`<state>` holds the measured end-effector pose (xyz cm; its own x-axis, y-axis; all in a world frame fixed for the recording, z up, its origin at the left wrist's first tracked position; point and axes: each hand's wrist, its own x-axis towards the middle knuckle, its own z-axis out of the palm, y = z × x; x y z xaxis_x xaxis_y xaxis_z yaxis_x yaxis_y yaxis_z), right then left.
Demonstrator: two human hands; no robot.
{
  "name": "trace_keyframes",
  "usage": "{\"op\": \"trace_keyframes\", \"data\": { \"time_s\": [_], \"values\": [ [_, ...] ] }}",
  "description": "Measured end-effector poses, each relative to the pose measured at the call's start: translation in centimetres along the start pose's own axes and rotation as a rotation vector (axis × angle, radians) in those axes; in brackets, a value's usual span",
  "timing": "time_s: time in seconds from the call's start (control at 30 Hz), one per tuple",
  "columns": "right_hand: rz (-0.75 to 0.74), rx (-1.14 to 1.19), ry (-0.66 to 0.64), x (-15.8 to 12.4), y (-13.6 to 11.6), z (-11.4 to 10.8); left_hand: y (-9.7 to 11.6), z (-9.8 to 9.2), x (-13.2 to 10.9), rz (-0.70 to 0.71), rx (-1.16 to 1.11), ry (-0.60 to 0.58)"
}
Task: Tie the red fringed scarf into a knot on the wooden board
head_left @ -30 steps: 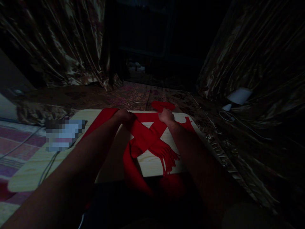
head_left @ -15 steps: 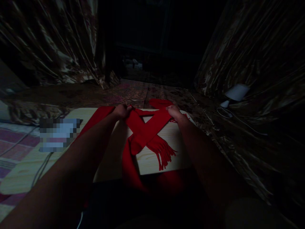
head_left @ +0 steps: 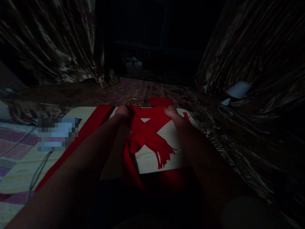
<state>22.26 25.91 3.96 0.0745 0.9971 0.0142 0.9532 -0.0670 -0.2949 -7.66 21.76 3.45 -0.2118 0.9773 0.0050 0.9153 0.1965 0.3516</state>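
Observation:
A red scarf point(head_left: 149, 130) with a fringed end lies crossed over itself on a light wooden board point(head_left: 156, 162). My left hand point(head_left: 123, 112) is closed on the upper left part of the crossing. At the upper right, my right hand point(head_left: 171, 112) grips the other band of the scarf. The fringe point(head_left: 164, 149) spreads over the wood below the crossing. One length of scarf runs down the left beside my left forearm, and another hangs over the near edge. Fingertips of both hands are partly hidden in the dim light.
A blurred-out device point(head_left: 57, 135) with a cable point(head_left: 39, 175) lies on the board's left. A small white lamp point(head_left: 238, 90) with its cord stands at the right. Patterned curtains point(head_left: 59, 41) hang on both sides, and a checked cloth point(head_left: 14, 140) lies at the left.
A red band now spans more fully between my hands, narrowing the gap above the crossing. The scarf's left length shows further down the board. My right hand has shifted slightly left.

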Motion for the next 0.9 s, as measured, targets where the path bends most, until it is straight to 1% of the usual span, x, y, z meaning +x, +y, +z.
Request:
{"op": "trace_keyframes", "data": {
  "time_s": [0.07,0.13,0.2,0.23,0.3,0.33,0.4,0.43,0.5,0.53,0.6,0.63,0.7,0.8,0.9],
  "values": [
    [0.007,0.073,0.073,0.2,0.1,-0.1,0.1,-0.1,0.0,0.011,-0.018,0.019],
    [0.034,0.128,0.133,0.1,0.2,-0.2,0.1,-0.2,0.0,0.005,-0.033,0.011],
    [0.040,0.124,0.159,-0.4,0.3,-0.2,0.1,-0.3,-0.1,-0.023,-0.035,0.000],
    [0.025,0.103,0.161,-0.7,0.4,-0.2,0.2,-0.3,-0.4,-0.038,-0.019,0.017],
    [-0.042,0.031,0.172,-1.3,0.4,0.0,0.5,-0.2,-1.1,-0.034,0.050,0.099],
    [-0.082,-0.006,0.186,-1.6,0.4,0.2,0.8,0.0,-1.6,0.002,0.089,0.151],
    [-0.145,-0.048,0.227,-2.1,0.5,0.6,1.4,0.3,-2.6,0.140,0.153,0.220],
    [-0.169,-0.048,0.248,-2.3,0.6,0.7,1.7,0.5,-3.1,0.218,0.174,0.221],
    [-0.234,-0.032,0.259,-2.4,0.8,0.9,2.1,1.1,-3.8,0.352,0.205,0.182],
    [-0.287,-0.029,0.246,-2.5,0.8,0.9,2.2,1.4,-4.0,0.398,0.220,0.142],
    [-0.394,-0.045,0.181,-2.5,0.8,0.6,2.1,2.1,-4.1,0.440,0.235,0.036],
    [-0.425,-0.061,0.127,-2.4,0.6,0.4,2.0,2.4,-4.0,0.447,0.239,-0.017],
    [-0.423,-0.094,-0.003,-2.1,0.0,-0.3,1.6,3.0,-3.8,0.448,0.244,-0.093],
    [-0.401,-0.127,-0.153,-1.3,-1.4,-1.1,1.1,3.5,-3.6,0.454,0.242,-0.119],
    [-0.397,-0.178,-0.216,-0.2,-2.8,-1.6,1.0,3.5,-3.7,0.475,0.234,-0.121]
  ]
}}
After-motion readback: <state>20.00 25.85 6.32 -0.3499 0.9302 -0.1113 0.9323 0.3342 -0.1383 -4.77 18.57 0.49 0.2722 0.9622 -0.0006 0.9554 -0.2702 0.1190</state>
